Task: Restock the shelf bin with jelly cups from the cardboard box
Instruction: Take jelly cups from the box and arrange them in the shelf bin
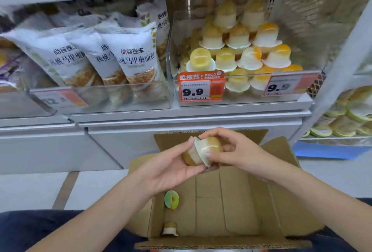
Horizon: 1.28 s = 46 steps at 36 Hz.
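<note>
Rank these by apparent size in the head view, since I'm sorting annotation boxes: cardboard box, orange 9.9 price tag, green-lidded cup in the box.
1. cardboard box
2. orange 9.9 price tag
3. green-lidded cup

Apparent size only; nearness differs.

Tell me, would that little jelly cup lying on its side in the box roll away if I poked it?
Probably a bit. The jelly cup lies on its side with its round lid facing up, so it could roll in a curve. The cardboard box wall beside it would likely stop it. It looks small and smooth, so probably light and a little slippery.
</note>
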Available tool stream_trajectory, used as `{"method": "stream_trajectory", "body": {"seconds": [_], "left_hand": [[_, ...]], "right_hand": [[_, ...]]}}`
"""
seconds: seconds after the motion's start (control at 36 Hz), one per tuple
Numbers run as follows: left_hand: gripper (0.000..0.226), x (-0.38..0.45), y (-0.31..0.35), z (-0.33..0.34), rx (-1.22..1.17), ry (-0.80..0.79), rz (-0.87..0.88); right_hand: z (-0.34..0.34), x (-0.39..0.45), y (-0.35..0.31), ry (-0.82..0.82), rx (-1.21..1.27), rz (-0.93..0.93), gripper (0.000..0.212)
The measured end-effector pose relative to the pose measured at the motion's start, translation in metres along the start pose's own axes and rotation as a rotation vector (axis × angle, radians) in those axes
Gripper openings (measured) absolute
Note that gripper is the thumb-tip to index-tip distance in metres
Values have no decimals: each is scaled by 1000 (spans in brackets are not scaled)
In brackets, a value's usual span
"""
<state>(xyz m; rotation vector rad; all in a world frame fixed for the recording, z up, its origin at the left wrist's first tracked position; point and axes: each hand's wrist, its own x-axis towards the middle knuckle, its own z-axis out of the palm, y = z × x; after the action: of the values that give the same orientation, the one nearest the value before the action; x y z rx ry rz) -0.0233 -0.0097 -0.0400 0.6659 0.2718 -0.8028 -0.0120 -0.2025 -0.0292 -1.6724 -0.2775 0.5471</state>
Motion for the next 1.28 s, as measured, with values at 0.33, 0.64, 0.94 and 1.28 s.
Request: {"method": "stream_trajectory", "body": {"seconds": [0.33, 0.64, 0.94, 1.28], "left_hand": [[56, -6, -5, 2, 361, 115, 36], [51, -2, -3, -3, 290, 119, 26], [68, 1, -2, 3, 119, 27, -20], [76, -2, -8, 14, 239, 5, -47]], "right_hand": [[7, 0, 19, -19, -213, -50, 71], [14, 5, 18, 38, -245, -112, 65], [6, 1, 4, 84, -336, -159, 61], [-22, -4, -29, 206, -413, -267, 58]]}}
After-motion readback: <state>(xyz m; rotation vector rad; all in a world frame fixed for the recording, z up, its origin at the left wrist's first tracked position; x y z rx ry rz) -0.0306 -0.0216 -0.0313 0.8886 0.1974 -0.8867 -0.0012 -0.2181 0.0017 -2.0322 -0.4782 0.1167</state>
